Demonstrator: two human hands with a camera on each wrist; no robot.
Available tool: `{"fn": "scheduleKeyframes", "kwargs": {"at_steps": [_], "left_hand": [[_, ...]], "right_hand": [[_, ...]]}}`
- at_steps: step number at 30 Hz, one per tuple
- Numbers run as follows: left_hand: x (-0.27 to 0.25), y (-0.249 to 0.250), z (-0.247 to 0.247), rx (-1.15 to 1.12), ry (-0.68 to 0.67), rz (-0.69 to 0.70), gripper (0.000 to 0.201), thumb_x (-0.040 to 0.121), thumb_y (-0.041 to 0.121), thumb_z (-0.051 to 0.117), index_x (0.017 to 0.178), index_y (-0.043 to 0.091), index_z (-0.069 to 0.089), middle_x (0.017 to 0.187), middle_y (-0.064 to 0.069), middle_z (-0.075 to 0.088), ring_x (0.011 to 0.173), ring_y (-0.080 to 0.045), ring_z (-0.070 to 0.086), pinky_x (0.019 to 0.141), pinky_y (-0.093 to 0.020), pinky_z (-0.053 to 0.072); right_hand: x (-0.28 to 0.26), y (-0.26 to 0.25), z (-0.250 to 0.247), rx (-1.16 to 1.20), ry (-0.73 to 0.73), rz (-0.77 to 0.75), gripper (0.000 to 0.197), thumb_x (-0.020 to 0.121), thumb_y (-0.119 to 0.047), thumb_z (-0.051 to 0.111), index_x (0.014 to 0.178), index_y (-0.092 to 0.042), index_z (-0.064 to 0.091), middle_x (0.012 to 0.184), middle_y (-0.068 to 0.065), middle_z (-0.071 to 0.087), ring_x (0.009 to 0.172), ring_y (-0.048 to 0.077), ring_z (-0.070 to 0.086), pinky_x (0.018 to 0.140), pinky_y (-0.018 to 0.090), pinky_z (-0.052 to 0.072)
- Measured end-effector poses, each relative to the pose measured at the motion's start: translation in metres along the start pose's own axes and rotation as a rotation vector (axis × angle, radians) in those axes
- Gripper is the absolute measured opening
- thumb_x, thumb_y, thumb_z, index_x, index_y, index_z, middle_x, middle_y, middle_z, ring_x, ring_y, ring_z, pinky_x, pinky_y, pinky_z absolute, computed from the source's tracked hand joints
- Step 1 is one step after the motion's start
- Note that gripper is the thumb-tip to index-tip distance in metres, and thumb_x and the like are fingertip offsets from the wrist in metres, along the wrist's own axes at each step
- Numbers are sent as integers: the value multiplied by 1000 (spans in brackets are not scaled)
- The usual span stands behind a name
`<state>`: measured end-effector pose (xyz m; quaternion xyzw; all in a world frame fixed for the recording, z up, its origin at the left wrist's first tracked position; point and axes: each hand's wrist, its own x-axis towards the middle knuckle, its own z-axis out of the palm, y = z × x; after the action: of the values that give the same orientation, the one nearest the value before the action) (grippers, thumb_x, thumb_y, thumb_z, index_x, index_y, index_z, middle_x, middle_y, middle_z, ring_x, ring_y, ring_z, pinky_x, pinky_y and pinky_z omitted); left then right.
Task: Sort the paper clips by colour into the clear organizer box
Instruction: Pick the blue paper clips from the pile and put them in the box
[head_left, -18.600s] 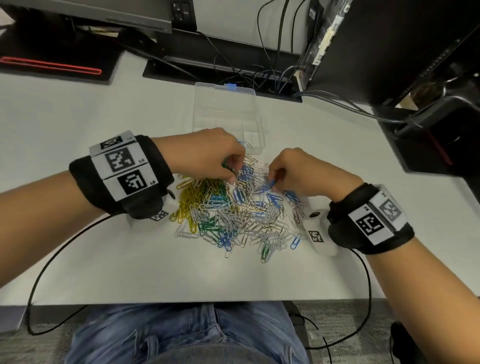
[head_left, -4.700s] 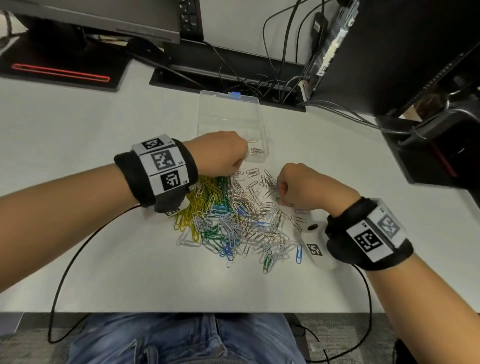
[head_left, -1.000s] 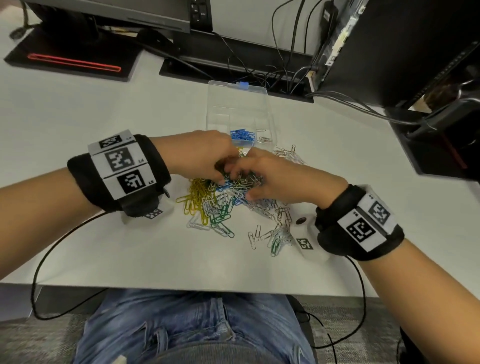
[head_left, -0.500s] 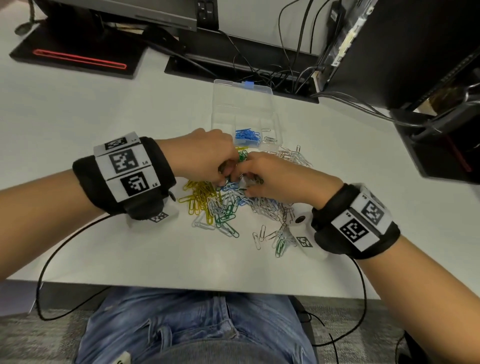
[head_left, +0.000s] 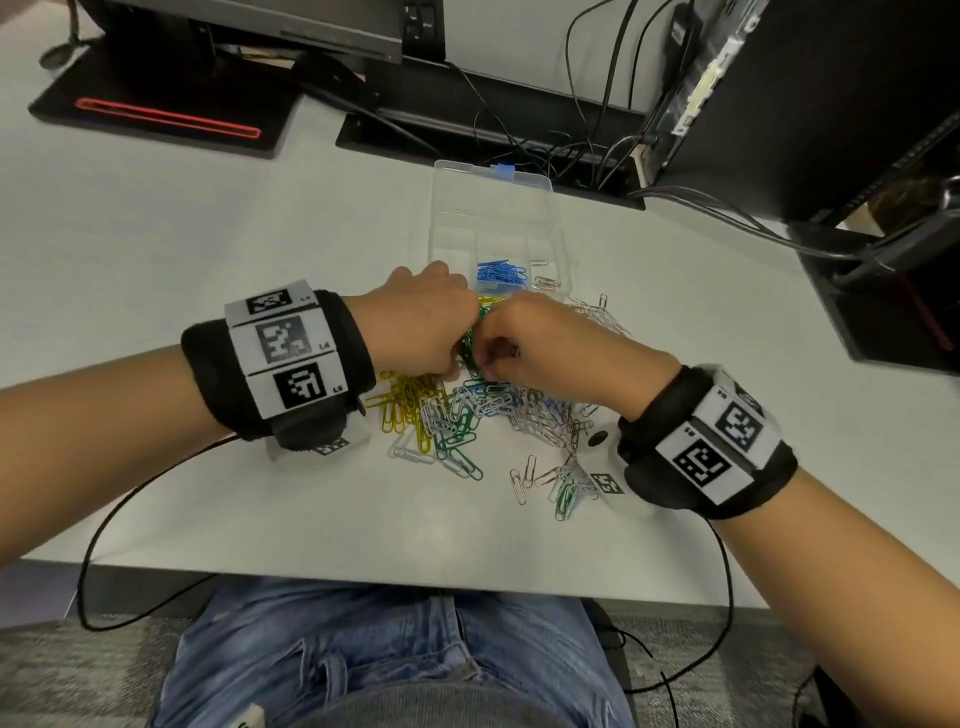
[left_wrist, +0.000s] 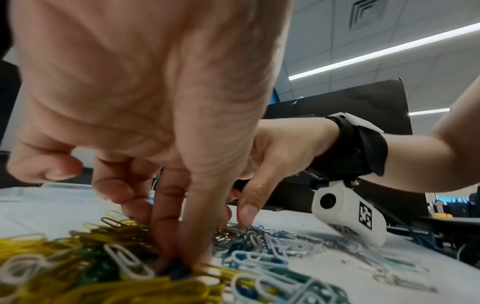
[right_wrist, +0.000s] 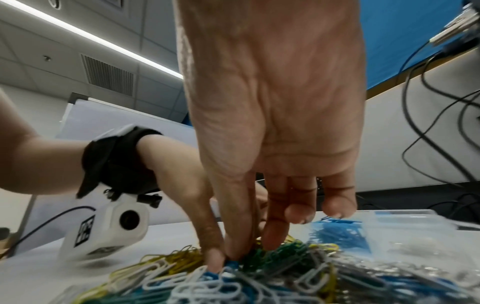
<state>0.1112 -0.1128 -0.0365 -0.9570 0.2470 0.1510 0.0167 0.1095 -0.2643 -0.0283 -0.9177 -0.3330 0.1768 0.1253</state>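
Fingertips of both hands buried in paper clips, grasp unclear

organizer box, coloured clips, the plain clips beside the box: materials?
Clear organizer box: looks like glossy transparent plastic; the desk shows through its walls.
Coloured paper clips: probably coated wire; solid, even yellow, green, blue, white.
Silver paper clips: apparently bare metal; grey with bright glints.
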Motion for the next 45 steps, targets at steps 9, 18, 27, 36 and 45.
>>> {"fn": "scheduleKeyframes", "kwargs": {"at_steps": [9,18,27,36,45], "left_hand": [[1,-11,-1,-69,-16,28,36,84,29,65,60,26,38,93,-4,44,98,-21,38,71,-31,40],[4,-29,-20,-559,35,34,11,80,23,75,80,13,72,76,2,70,70,-10,60,65,-22,47],[23,-40,-32,-901,171,-25,10,76,9,77,84,7,73,68,-1,70,59,-1,59,66,-15,47],[53,-33,-41,-797,248,16,11,77,5,75,87,3,72,70,-1,70,53,3,59,59,-10,48],[41,-31,-34,-950,53,53,15,81,0,69,95,0,64,77,-16,70,56,-11,66,49,-13,46]], "right_hand": [[7,-2,7,-73,-87,21,11,79,-10,67,80,-20,64,75,-3,57,70,18,55,63,32,47],[-1,19,-10,252,104,149,8,80,-15,73,82,-9,77,68,-6,66,55,-3,53,55,7,40],[0,44,-31,379,449,263,4,80,-8,72,77,-7,74,61,-8,60,49,-5,50,52,5,38],[13,55,-35,385,572,307,6,80,-9,71,74,-12,72,63,-6,62,51,-6,49,54,6,38],[30,49,-36,345,504,310,5,80,-6,70,83,-8,74,63,-8,56,55,-2,46,48,1,34]]}}
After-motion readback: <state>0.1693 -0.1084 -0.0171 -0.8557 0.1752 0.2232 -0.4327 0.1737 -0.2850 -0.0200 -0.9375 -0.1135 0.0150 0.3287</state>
